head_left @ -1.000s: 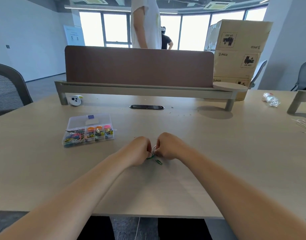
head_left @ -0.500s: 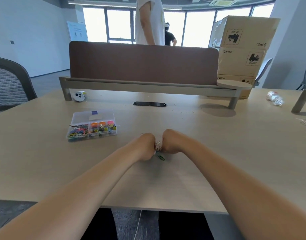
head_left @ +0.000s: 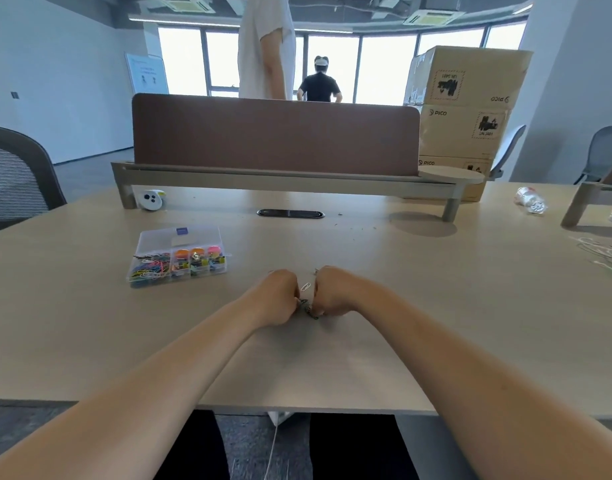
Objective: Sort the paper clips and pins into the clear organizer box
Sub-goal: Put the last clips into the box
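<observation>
I see both fists holding: left hand (head_left: pixel 278 296), right hand (head_left: pixel 332 291) clenched on clip tangle (head_left: pixel 306 306) mid-surface; silver clip (head_left: pixel 306 286) newly exposed, separation progressing.

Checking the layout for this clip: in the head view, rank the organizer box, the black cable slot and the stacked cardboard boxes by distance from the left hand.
From the left hand:
1. organizer box, front left.
2. cable slot, straight ahead.
3. cardboard boxes, far right.
</observation>
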{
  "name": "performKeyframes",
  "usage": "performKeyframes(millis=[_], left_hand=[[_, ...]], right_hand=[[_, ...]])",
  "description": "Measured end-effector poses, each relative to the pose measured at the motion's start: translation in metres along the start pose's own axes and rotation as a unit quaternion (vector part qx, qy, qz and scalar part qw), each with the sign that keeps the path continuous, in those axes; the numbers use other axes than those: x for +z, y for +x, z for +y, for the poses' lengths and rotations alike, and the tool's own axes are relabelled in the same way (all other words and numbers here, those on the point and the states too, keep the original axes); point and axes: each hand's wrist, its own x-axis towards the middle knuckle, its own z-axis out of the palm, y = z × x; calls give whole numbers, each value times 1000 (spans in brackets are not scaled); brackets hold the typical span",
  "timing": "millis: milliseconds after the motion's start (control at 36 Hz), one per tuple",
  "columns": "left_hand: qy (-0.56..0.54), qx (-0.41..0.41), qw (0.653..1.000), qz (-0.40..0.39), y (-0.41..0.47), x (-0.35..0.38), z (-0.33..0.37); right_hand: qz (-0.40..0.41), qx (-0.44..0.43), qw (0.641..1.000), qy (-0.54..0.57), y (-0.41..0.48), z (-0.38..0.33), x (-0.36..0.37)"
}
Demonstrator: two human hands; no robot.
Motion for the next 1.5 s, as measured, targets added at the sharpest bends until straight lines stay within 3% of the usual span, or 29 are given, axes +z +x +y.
performKeyframes(millis=[417, 750, 1083, 1500], left_hand=[[-42, 12, 999, 10, -5, -8, -2], [-58, -10, 997, 40, 13, -6, -8], [-83, -26, 996, 29, 30, -8, -21], [-81, -21, 996, 25, 27, -8, -18]], right_hand=[[23, -29, 998, -50, 2, -4, 4], [112, -56, 992, -23, 24, 11, 4], [81, -110, 989, -53, 51, 12, -4], [72, -82, 987, -117, 52, 7, -5]])
